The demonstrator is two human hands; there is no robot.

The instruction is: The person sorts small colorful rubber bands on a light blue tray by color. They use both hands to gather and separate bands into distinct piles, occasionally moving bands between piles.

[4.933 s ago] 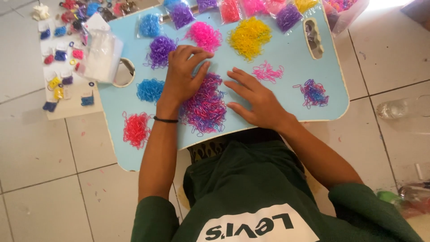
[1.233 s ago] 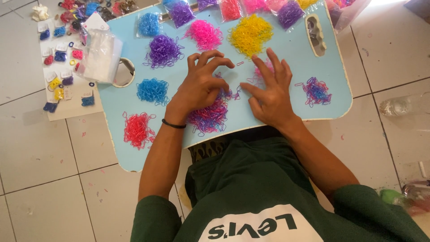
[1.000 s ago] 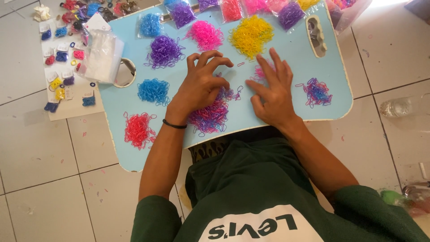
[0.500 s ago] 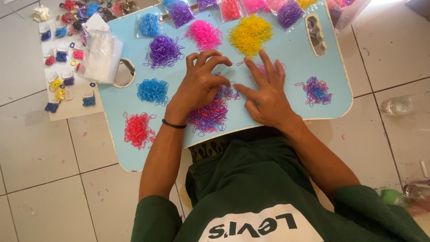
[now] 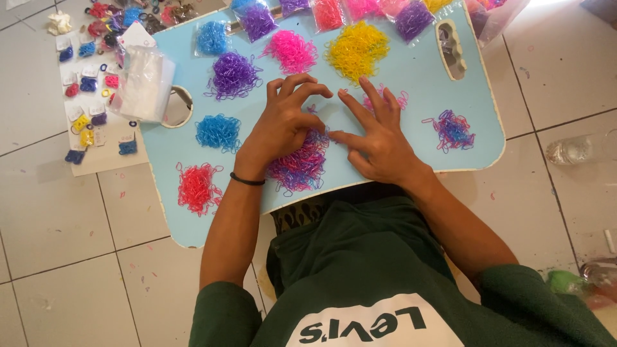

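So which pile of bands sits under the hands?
The mixed pink-and-purple pile, at the board's near edge under the left hand; every other pile lies untouched.

We see a yellow band heap (image 5: 357,49) at twelve o'clock, a purple heap (image 5: 234,74) at eleven, a red heap (image 5: 196,187) at nine, a clear bottle (image 5: 578,149) on the tiles at three, and small packets (image 5: 87,83) at ten.

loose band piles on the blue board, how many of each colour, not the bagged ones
purple: 1
pink: 1
yellow: 1
blue: 1
red: 1
mixed pink, purple and blue: 2
pale pink, partly hidden by the right hand: 1
total: 8
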